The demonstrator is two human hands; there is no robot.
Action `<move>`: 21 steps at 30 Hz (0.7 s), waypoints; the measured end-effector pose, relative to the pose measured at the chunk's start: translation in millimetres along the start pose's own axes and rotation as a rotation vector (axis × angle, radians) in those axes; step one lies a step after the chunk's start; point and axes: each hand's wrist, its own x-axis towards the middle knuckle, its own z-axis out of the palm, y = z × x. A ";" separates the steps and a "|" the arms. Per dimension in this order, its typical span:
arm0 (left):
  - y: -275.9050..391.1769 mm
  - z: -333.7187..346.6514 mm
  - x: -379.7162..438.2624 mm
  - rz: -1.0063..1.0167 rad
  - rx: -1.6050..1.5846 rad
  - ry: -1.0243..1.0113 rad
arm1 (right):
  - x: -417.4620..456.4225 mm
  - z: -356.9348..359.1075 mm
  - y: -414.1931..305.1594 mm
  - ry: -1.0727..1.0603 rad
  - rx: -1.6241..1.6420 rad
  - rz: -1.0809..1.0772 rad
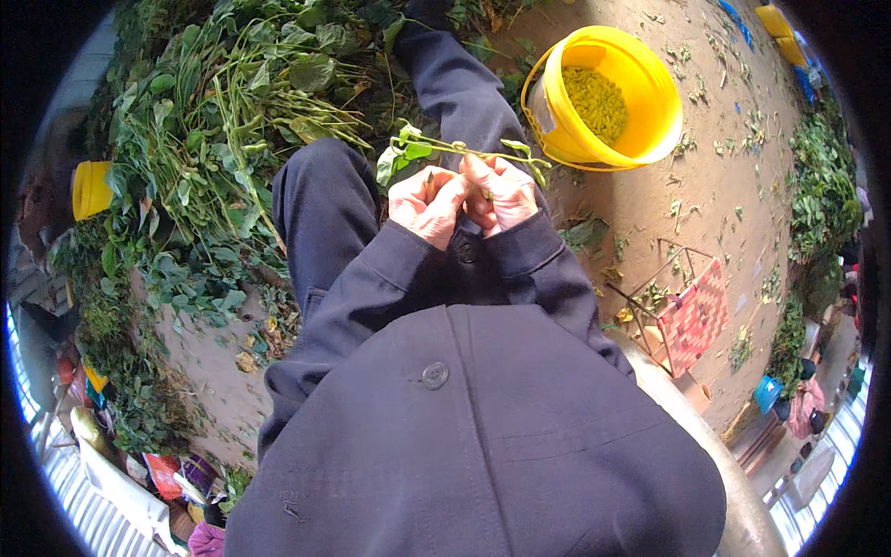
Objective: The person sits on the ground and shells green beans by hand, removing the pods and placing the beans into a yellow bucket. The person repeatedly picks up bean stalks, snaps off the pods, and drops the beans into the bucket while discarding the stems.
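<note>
My left hand (428, 205) and my right hand (502, 195) meet in front of my lap, fingertips close together. The right hand grips a green bean stem (480, 152) that carries leaves (404, 154) at its left end and a few pods (536, 167) at its right end. A small dark green piece (430, 179) shows between the fingers of my left hand. What lies between the touching fingertips is mostly hidden. Beyond the right hand stands a yellow bucket (654, 104), its bottom covered with shelled green beans (595, 104).
A large heap of cut bean plants (230, 125) lies left of my legs. At right are a folding stool (696, 317) with a red woven seat and leaf scraps on the dirt floor (724, 202). More plants (825, 188) line the far right; another yellow container (91, 190) stands far left.
</note>
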 end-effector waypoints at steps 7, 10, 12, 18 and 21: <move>-17.9 -10.0 8.9 -0.214 -0.314 0.076 | 5.4 -7.7 10.4 -0.017 0.043 -0.035; -16.5 -11.3 8.7 -0.219 -0.352 0.112 | 2.3 -3.6 6.8 0.017 -0.043 -0.050; 0.4 0.0 2.7 -0.185 -0.236 0.176 | 0.2 4.6 9.8 0.106 -0.175 -0.141; -1.7 -7.0 4.2 0.127 0.318 0.055 | -0.7 7.0 10.6 0.213 -0.238 -0.189; -6.3 -6.4 6.8 0.139 0.209 0.100 | -2.9 8.1 11.5 0.138 -0.097 -0.141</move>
